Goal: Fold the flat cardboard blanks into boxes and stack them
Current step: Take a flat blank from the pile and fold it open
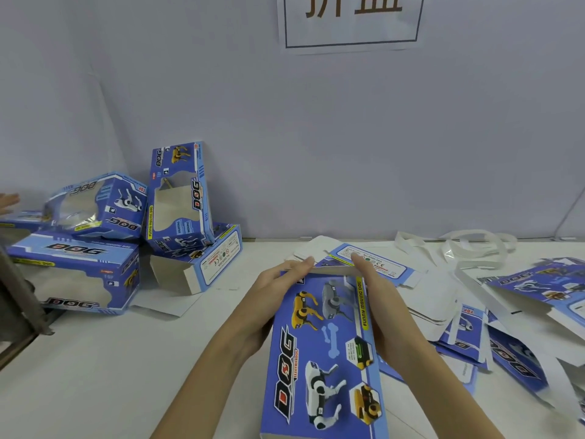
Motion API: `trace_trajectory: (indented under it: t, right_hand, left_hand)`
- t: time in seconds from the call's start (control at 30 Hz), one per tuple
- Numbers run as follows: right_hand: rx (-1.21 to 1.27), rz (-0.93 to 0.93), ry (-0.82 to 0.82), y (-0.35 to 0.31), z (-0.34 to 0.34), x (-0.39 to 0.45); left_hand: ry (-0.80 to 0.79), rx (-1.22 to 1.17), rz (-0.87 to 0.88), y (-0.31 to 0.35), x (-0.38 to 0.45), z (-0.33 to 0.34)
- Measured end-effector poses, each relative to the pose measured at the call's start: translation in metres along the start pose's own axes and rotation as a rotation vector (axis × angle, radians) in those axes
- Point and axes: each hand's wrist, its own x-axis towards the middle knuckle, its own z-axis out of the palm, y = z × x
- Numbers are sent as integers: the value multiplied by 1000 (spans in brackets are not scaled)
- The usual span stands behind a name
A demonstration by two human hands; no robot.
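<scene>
A blue "DOG" cardboard box [326, 359] lies lengthwise in front of me, its printed back panel facing up. My left hand [269, 299] holds its left side, fingers stretched along the far top edge. My right hand [380, 312] grips the right side, index finger reaching over the far end flap [373, 264]. Several folded window boxes [177, 198] are piled at the left against the wall. Flat blanks [519, 353] lie scattered at the right.
A white table [126, 359] runs to a grey wall with a paper sign [351, 20]. White strapping bands [474, 245] lie at the back right. A dark frame [19, 312] stands at the left edge, and another person's fingers [8, 201] show at far left.
</scene>
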Motion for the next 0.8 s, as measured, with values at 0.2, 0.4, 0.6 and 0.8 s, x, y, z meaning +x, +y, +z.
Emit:
trace_trajectory:
  t: [0.2,0.4,0.6,0.8]
  right_hand:
    - [100,49,-83,0,-7,3]
    - [-23,26,-40,2,2,5]
    - [-28,-93,-88,3,-3,7]
    - [-48,-165,-102,-1,-2,-1]
  left_hand:
    - [-85,-218,-166,1,-2,2]
    - [85,-156,-176,-7,3,6]
    - [132,-84,-57,2,-1,5]
    - [107,-29,54,11,-12,5]
